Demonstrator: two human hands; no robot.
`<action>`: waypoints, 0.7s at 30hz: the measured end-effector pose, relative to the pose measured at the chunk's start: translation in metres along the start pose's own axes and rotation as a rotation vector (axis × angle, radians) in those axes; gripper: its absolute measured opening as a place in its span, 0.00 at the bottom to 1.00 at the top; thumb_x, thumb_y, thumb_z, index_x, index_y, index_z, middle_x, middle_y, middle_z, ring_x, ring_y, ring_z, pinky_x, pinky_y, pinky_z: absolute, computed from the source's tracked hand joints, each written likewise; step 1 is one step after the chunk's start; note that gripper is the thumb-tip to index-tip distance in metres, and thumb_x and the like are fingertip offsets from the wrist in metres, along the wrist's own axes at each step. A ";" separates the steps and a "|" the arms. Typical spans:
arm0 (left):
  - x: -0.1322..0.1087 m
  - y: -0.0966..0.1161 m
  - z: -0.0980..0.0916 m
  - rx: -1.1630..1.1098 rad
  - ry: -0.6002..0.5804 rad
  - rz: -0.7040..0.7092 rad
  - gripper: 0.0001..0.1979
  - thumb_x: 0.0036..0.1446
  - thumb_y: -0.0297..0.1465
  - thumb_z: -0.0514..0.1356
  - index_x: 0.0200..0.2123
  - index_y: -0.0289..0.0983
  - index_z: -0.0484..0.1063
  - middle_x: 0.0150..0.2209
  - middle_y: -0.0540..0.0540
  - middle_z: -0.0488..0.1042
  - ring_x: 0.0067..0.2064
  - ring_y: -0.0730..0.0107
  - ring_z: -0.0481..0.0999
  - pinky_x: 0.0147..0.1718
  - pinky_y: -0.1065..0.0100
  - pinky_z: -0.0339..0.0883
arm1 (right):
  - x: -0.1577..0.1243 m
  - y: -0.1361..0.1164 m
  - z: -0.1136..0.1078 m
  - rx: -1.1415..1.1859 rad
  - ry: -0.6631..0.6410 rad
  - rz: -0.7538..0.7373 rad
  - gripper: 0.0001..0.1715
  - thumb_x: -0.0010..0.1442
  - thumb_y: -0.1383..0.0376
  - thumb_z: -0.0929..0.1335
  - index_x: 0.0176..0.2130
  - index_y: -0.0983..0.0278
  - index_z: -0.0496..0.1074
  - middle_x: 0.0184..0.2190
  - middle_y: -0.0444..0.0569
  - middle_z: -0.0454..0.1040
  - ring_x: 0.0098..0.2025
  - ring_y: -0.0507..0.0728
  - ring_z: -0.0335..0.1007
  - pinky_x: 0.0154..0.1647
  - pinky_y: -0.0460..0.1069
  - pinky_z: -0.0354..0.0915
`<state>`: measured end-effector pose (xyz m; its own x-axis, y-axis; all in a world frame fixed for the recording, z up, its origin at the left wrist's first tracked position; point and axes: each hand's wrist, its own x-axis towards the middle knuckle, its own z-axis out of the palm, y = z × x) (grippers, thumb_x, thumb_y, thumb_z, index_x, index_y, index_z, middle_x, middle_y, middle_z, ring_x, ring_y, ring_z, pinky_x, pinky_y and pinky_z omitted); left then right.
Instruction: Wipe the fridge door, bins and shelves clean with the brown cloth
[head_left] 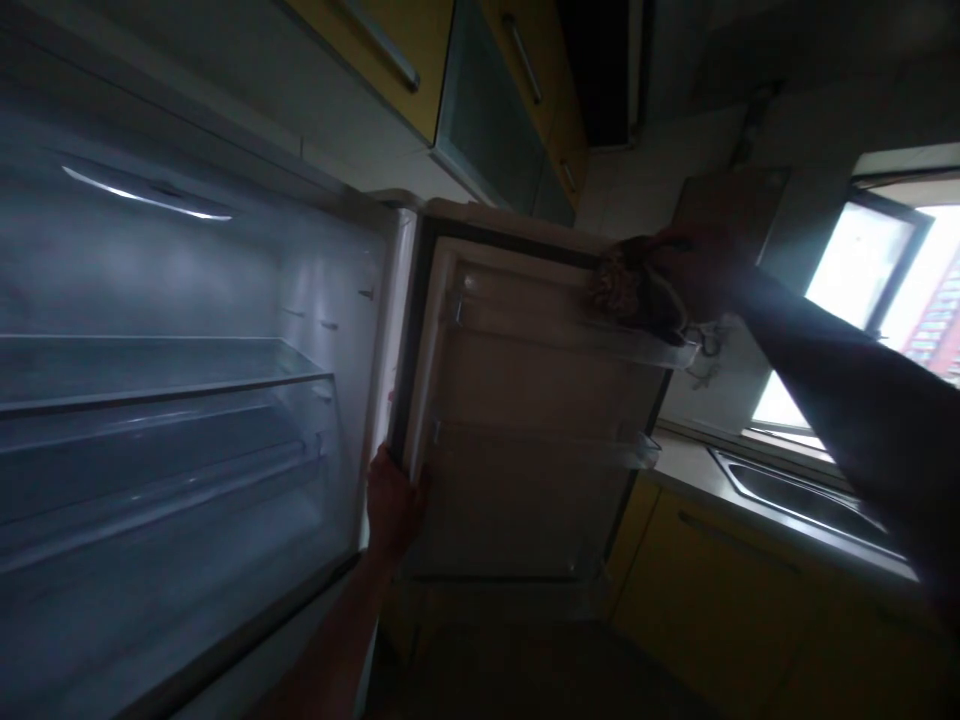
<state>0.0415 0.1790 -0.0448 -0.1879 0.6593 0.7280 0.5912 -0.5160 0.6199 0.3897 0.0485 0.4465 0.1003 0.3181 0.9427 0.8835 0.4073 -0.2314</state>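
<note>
A refrigerator stands with its door swung wide, showing the inner side with clear plastic door shelves. My left hand grips the door's hinge-side edge, close to the frame of the cabinet; some of its fingers are in shadow. At the top far corner of the door, my right hand is closed on a bunched, dark-patterned cloth. This cloth lies against the upper door shelf. Dimness hides most of the right fingers.
Inside the refrigerator are a glass shelf and a clear drawer. Yellow wall cabinets hang above. Beyond the door are a counter with a sink, yellow base cabinets and an opened window.
</note>
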 end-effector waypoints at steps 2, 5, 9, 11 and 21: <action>0.001 0.000 0.000 -0.005 0.006 -0.004 0.45 0.73 0.50 0.55 0.77 0.21 0.48 0.69 0.17 0.64 0.72 0.32 0.66 0.71 0.37 0.63 | 0.016 -0.042 0.033 -0.026 -0.243 -0.087 0.09 0.54 0.75 0.71 0.34 0.82 0.80 0.41 0.54 0.86 0.42 0.44 0.81 0.58 0.52 0.66; 0.001 0.002 0.000 -0.014 0.000 -0.013 0.45 0.73 0.48 0.56 0.77 0.21 0.47 0.69 0.16 0.64 0.72 0.32 0.67 0.69 0.35 0.64 | 0.030 -0.109 0.102 -0.089 -0.393 -0.271 0.09 0.51 0.76 0.74 0.35 0.82 0.78 0.42 0.47 0.87 0.47 0.40 0.79 0.61 0.43 0.63; 0.001 0.002 -0.001 -0.055 0.002 -0.020 0.44 0.72 0.48 0.56 0.77 0.25 0.46 0.69 0.19 0.63 0.72 0.33 0.67 0.70 0.35 0.64 | 0.035 -0.180 0.188 -0.087 -0.445 -0.436 0.14 0.60 0.69 0.74 0.31 0.81 0.72 0.52 0.46 0.85 0.59 0.42 0.75 0.69 0.44 0.59; 0.001 0.001 -0.002 -0.077 -0.012 -0.013 0.43 0.73 0.48 0.56 0.77 0.26 0.46 0.70 0.20 0.62 0.74 0.34 0.65 0.71 0.36 0.64 | 0.035 -0.200 0.211 -0.125 -0.456 -0.490 0.16 0.63 0.67 0.74 0.32 0.79 0.71 0.56 0.47 0.83 0.64 0.45 0.72 0.71 0.45 0.59; 0.005 -0.011 -0.015 -0.164 -0.073 -0.018 0.42 0.70 0.50 0.57 0.76 0.32 0.50 0.70 0.27 0.65 0.72 0.39 0.68 0.71 0.37 0.65 | 0.042 -0.135 0.116 -0.524 -0.378 -0.548 0.18 0.71 0.66 0.71 0.58 0.62 0.82 0.59 0.51 0.79 0.61 0.58 0.73 0.68 0.54 0.64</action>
<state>0.0220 0.1801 -0.0435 -0.1361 0.7039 0.6972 0.4516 -0.5823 0.6760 0.2209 0.1063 0.4891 -0.4816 0.4939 0.7239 0.8697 0.1677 0.4642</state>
